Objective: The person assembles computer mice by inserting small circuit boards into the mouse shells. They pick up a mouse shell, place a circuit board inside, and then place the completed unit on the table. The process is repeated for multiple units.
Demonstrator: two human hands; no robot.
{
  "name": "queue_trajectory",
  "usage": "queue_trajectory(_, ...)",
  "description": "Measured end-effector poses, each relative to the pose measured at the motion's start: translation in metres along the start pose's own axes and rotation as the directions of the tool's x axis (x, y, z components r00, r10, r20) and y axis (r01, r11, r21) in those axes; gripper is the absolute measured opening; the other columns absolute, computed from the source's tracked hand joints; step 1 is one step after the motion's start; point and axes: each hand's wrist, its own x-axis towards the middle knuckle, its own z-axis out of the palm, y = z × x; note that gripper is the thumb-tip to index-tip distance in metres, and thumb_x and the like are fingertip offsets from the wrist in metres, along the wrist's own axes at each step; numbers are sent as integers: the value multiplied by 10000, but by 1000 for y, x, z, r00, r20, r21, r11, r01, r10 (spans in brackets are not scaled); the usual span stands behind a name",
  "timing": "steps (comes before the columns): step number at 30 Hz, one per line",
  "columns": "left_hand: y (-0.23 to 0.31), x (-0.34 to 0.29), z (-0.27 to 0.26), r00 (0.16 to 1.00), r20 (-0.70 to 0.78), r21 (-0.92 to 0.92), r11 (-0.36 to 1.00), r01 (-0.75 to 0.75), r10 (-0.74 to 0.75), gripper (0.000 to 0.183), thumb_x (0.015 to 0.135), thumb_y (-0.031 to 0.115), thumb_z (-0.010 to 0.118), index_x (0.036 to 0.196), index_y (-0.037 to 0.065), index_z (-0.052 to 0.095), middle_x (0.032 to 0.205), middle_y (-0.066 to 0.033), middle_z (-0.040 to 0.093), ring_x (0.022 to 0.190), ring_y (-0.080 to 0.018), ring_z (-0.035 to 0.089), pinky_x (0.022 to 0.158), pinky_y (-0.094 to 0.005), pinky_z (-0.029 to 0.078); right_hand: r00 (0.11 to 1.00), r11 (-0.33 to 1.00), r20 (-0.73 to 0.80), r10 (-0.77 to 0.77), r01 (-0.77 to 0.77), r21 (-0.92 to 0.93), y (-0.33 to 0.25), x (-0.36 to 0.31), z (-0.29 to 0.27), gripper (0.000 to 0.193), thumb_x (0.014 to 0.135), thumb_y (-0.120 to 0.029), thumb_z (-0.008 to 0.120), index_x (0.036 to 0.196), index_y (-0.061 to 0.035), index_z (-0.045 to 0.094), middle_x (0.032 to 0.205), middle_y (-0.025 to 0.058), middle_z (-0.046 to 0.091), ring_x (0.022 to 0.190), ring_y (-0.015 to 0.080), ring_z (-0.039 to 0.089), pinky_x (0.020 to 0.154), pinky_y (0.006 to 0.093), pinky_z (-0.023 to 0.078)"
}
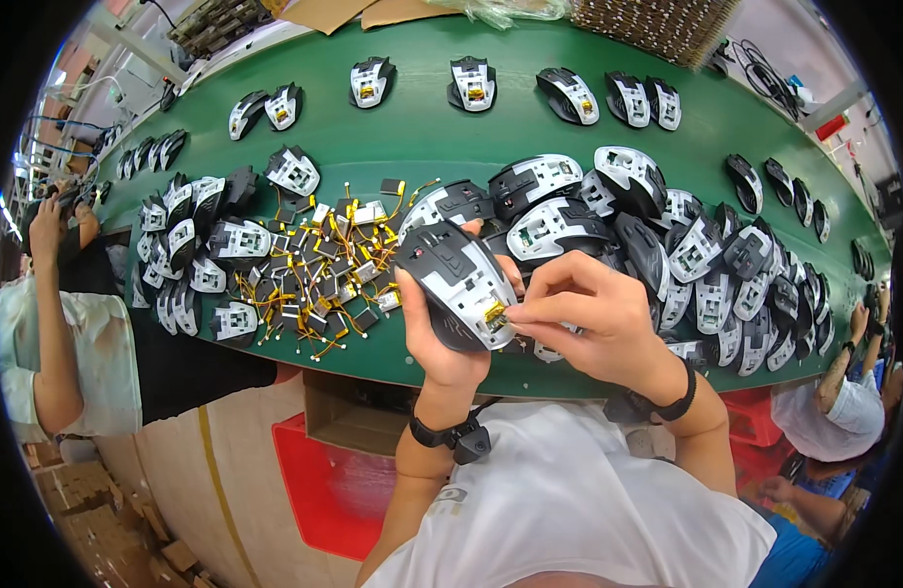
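Observation:
My left hand [442, 348] holds a black and white computer mouse shell [456, 279] with its underside turned up toward me. My right hand [589, 318] pinches a small yellow-taped part [496, 314] against the near end of that shell, fingers closed on it. Both hands hover over the near edge of the green belt [422, 147]. A pile of small black battery cells with yellow wires [324, 269] lies just left of my left hand.
Heaps of similar mouse shells lie to the right [706, 265] and left [192, 260], and single ones sit in a row farther back [471, 83]. A red bin [314, 480] and cardboard box stand under the belt. Other people stand at the left [59, 333] and right [844, 412].

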Motion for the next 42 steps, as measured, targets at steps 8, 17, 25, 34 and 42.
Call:
queue_trajectory(8,-8,-3,10,959,-272,-153,980,-128,83,746,982,654,275,1333,27,476,956,-185,615,875,-270,589,817,-365,482,984,913,-71,-165,125,-389,-12,-20,44,461,670,-46,704,1124,23,662,1091,126,602,979,303,602,789,374,522)
queue_trajectory(17,-2,-2,17,976,-197,-136,984,-118,90,761,976,670,257,1394,56,420,976,-176,616,859,-247,580,771,-344,467,977,919,-106,-186,135,-370,-8,-35,45,484,650,-26,667,1133,3,662,1108,82,628,983,298,585,802,382,481)
queue_trajectory(25,-4,-1,17,996,-23,-120,989,-86,84,800,981,649,247,1411,-7,401,961,-187,589,881,-276,526,796,-370,450,980,941,-180,-85,20,-336,-11,-22,42,409,628,-15,672,1035,-61,667,1135,109,559,980,309,535,803,395,463)
queue_trajectory(34,1,5,10,999,42,-210,978,14,-5,807,972,669,245,1404,4,395,983,-193,600,891,-279,563,793,-363,465,995,970,-15,-98,92,-225,-1,-33,24,579,626,21,676,1190,-112,668,1293,127,510,1104,349,500,912,428,465)
queue_trajectory(42,-16,2,20,991,-80,-60,991,-116,111,780,988,637,243,1410,-3,390,987,-179,592,916,-259,548,848,-361,448,996,954,-75,-50,26,-300,-2,-30,30,503,655,48,643,1137,-94,657,1341,136,529,1106,354,537,929,424,475)
